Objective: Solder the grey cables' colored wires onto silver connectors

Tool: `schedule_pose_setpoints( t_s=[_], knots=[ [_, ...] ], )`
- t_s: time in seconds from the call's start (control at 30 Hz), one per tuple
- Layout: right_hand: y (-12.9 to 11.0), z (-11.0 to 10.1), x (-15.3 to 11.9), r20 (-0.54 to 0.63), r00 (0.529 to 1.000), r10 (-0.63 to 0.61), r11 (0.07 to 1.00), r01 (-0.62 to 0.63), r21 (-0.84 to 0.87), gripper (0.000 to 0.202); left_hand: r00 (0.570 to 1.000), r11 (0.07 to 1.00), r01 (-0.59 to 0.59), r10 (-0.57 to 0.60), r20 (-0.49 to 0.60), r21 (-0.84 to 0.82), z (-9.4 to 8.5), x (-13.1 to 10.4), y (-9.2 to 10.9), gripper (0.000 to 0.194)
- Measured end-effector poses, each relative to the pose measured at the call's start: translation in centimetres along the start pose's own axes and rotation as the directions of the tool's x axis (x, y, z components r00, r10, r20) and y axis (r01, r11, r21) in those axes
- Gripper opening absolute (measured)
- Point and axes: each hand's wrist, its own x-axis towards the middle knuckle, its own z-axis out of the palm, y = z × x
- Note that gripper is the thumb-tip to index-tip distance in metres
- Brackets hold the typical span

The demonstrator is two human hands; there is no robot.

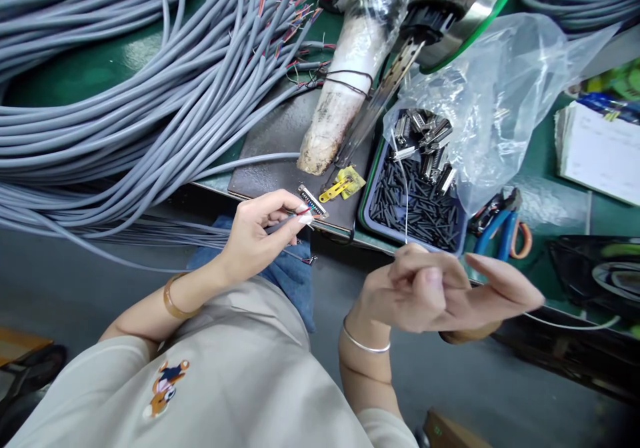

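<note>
My left hand (265,228) pinches the stripped end of a grey cable, with coloured wires showing between thumb and fingertips. Just beyond those fingertips, a multi-pin metal connector (313,201) lies at the bench edge, and the wires reach its pins. My right hand (445,291), raised in front of the bench, has its fingers curled round a thin silvery solder wire (406,201). That wire sticks up from the fist across the tray, and a length trails off to the right. Close to the connector rests a yellow clip-like piece (343,185).
Thick bundles of grey cable (125,115) cover the left side. A tray (364,218) holds short black tubes and metal connectors beside a plastic bag (480,101). A film-wrapped white tube (345,95) slants over the bench. Blue-handled cutters (500,225) and paper sheets (600,148) lie right.
</note>
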Motion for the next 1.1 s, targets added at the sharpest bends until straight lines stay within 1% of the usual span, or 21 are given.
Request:
schedule_pose_setpoints(
  t_s=[0.03,0.07,0.1,0.17,0.2,0.27,0.33,0.37,0.43,0.53,0.57,0.63,0.7,0.8,0.93,1.1],
  knots=[
    [0.0,0.3,0.0,-0.084,0.995,-0.045,0.999,0.045,-0.001,0.018,1.000,1.000,0.020,-0.021,-0.010,-0.021,0.0,0.1,0.1,0.017],
    [-0.1,0.6,0.0,-0.115,0.991,-0.073,0.997,0.072,-0.006,0.021,0.999,0.999,0.038,-0.038,-0.018,-0.033,0.1,0.2,0.2,0.019],
    [-0.1,0.9,-0.2,-0.087,0.993,-0.079,0.997,0.077,-0.015,0.024,0.998,0.998,0.055,-0.056,-0.023,-0.038,0.1,0.3,0.4,0.021],
    [-0.2,1.1,-0.7,0.084,0.996,-0.034,0.997,0.040,-0.067,0.025,0.996,0.996,0.085,-0.086,-0.022,-0.040,0.0,0.4,0.7,0.023],
    [-0.1,1.1,-1.0,0.162,0.987,-0.017,0.996,0.032,-0.089,0.023,0.995,0.995,0.096,-0.097,-0.018,-0.041,0.0,0.4,0.8,0.023],
    [0.0,1.2,-1.5,0.302,0.953,0.040,0.994,-0.007,-0.111,0.015,0.994,0.993,0.112,-0.112,-0.005,-0.045,0.0,0.5,1.0,0.023],
    [0.1,1.4,-1.7,0.390,0.914,0.115,0.993,-0.089,-0.083,0.010,0.994,0.994,0.110,-0.110,0.003,-0.022,-0.1,0.5,1.0,0.021],
    [0.2,1.6,-1.8,0.411,0.903,0.129,0.992,-0.116,-0.057,0.009,0.996,0.996,0.093,-0.093,0.001,0.013,-0.1,0.5,1.0,0.018],
    [0.3,2.0,-1.7,0.411,0.906,0.106,0.994,-0.100,-0.035,0.012,1.000,0.990,0.012,-0.011,-0.006,0.138,0.0,0.5,0.7,0.010],
    [0.5,2.4,-1.4,0.392,0.920,-0.010,0.996,0.043,-0.075,0.017,0.986,0.925,-0.155,0.166,-0.002,0.347,0.1,0.7,0.1,0.001],
    [0.5,2.5,-1.3,0.394,0.918,-0.044,0.992,0.088,-0.095,0.018,0.978,0.900,-0.192,0.208,0.001,0.391,0.2,0.8,0.0,0.002],
    [0.6,2.6,-1.1,0.400,0.913,-0.084,0.982,0.145,-0.124,0.019,0.968,0.868,-0.225,0.251,0.001,0.443,0.3,1.0,-0.1,0.003],
    [0.6,2.7,-0.9,0.402,0.910,-0.099,0.977,0.166,-0.135,0.019,0.963,0.852,-0.235,0.268,-0.005,0.468,0.3,1.3,-0.1,0.004],
    [0.7,2.8,-0.7,0.397,0.913,-0.096,0.981,0.153,-0.116,0.019,0.956,0.845,-0.254,0.293,-0.010,0.471,0.3,1.6,0.1,0.006],
    [1.0,2.9,-0.6,0.389,0.918,-0.079,0.991,0.115,-0.072,0.020,0.963,0.870,-0.243,0.271,-0.003,0.428,0.2,1.8,0.2,0.006],
    [1.2,3.1,-0.4,0.390,0.917,-0.082,0.992,0.114,-0.061,0.020,0.965,0.885,-0.240,0.262,0.000,0.398,0.1,1.9,0.2,0.005]
  ],
)
